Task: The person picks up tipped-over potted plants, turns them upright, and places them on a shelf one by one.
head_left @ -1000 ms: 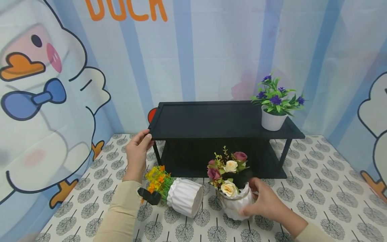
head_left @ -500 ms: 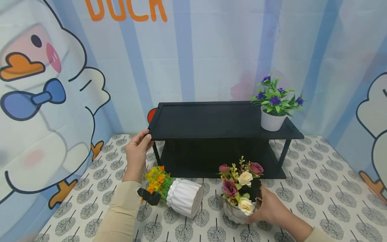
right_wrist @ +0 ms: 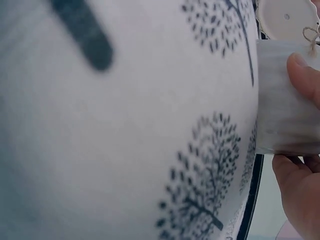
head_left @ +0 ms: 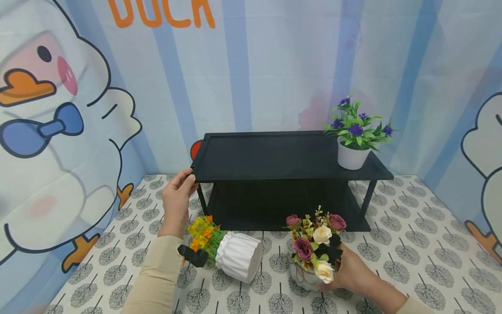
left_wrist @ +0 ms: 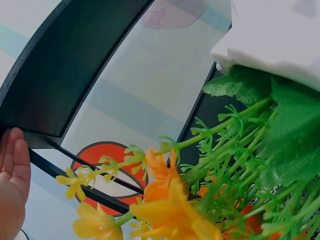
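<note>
In the head view my left hand (head_left: 177,196) holds the front left corner of a black two-tier shelf (head_left: 266,155), thumb and fingers at its edge. My right hand (head_left: 354,271) grips the right side of a white pot (head_left: 303,279) of pink and cream artificial roses (head_left: 322,235). This pot stands upright on the cloth in front of the shelf, twine tied round it. The right wrist view shows the thumb on the wall of the pot (right_wrist: 280,95), fingers on its other side. Between the hands a ribbed white pot (head_left: 238,256) with yellow and orange flowers (head_left: 204,233) lies on its side.
On the shelf's upper right end stands a white pot (head_left: 352,157) with purple flowers. A tree-patterned cloth (head_left: 415,261) covers the table, and a duck-print curtain (head_left: 274,65) hangs behind. A black wrist device (head_left: 193,255) sits by the left sleeve.
My right hand has brought the rose pot to the right and slightly nearer, with the flowers turning along. The left hand stays at the shelf corner.
</note>
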A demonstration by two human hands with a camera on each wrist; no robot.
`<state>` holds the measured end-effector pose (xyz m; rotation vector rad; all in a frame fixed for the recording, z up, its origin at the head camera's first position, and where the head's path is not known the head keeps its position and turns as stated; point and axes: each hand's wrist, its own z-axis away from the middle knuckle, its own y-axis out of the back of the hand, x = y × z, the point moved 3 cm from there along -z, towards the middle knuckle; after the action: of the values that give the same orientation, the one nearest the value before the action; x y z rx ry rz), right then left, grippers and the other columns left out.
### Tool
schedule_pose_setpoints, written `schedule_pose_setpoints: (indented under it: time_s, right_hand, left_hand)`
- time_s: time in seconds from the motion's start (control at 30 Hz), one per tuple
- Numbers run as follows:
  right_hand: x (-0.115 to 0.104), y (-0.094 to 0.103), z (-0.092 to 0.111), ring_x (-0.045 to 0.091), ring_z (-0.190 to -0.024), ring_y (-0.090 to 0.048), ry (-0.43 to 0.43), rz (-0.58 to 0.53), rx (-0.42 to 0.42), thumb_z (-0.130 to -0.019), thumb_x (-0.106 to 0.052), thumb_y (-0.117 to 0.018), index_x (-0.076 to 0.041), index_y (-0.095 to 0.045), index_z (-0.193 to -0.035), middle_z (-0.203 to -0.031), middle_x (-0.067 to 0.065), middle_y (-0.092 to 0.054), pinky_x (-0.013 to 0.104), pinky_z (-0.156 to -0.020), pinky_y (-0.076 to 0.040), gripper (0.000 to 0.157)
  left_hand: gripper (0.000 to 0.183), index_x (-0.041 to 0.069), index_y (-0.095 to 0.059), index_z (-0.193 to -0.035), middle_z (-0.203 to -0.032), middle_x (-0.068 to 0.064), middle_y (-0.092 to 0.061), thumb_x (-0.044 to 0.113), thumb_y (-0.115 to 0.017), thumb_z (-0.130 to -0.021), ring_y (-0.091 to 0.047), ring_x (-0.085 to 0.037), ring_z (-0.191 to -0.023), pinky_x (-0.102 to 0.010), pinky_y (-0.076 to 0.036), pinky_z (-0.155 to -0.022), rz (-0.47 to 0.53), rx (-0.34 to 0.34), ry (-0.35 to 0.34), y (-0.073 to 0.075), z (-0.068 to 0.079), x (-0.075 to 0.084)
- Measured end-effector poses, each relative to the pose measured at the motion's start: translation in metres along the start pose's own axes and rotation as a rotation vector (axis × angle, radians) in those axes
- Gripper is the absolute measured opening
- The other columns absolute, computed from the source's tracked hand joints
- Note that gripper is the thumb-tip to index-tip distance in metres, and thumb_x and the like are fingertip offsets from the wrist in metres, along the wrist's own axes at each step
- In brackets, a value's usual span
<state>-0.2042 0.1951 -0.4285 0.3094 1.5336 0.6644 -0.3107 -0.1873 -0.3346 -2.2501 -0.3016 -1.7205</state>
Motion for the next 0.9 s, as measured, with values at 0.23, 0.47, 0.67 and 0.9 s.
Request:
schedule_pose_setpoints:
  time_s: [0.23, 0.47, 0.67, 0.9]
  right_hand:
    - [0.0015, -0.0022, 0.0051, 0.037, -0.116, -0.051, -0.103, 0.074, 0.009, -0.049, -0.027, -0.092, 0.002, -0.038, -0.133, -0.127, 0.023, -0.051, 0.045, -0.093, -0.048, 0.104]
    - [-0.0002, -0.0041, 0.0055, 0.036, -0.119, -0.049, -0.085, -0.103, -0.013, -0.054, -0.017, -0.090, 0.002, -0.030, -0.138, -0.133, 0.025, -0.046, 0.040, -0.095, -0.048, 0.105]
    - [0.0017, -0.0054, 0.0046, 0.037, -0.116, -0.052, -0.100, -0.162, -0.010, -0.055, -0.011, -0.089, 0.004, -0.028, -0.138, -0.130, 0.026, -0.048, 0.038, -0.093, -0.050, 0.104]
    - [0.0032, -0.0042, 0.0052, 0.036, -0.114, -0.054, -0.075, -0.167, -0.016, -0.055, -0.017, -0.090, 0.004, -0.029, -0.137, -0.130, 0.026, -0.048, 0.035, -0.089, -0.052, 0.104]
  left_hand:
    - [0.032, 0.007, -0.060, -0.122, -0.113, -0.004, -0.058, 0.020, -0.058, -0.093, -0.061, -0.007, -0.091, -0.018, -0.052, -0.082, -0.002, -0.004, 0.002, 0.0002, -0.0001, -0.0015]
    - [0.032, 0.008, -0.060, -0.122, -0.115, -0.004, -0.057, 0.021, -0.057, -0.093, -0.061, -0.007, -0.091, -0.019, -0.052, -0.083, -0.012, 0.000, 0.002, 0.0003, -0.0001, -0.0007]
    - [0.031, 0.007, -0.061, -0.120, -0.109, -0.003, -0.058, 0.021, -0.058, -0.092, -0.061, -0.007, -0.086, -0.019, -0.053, -0.082, 0.002, 0.006, 0.008, -0.0005, -0.0005, 0.0009]
    - [0.031, 0.007, -0.061, -0.120, -0.107, -0.002, -0.058, 0.021, -0.059, -0.092, -0.061, -0.008, -0.086, -0.019, -0.053, -0.082, 0.009, 0.010, 0.012, -0.0002, -0.0010, -0.0011]
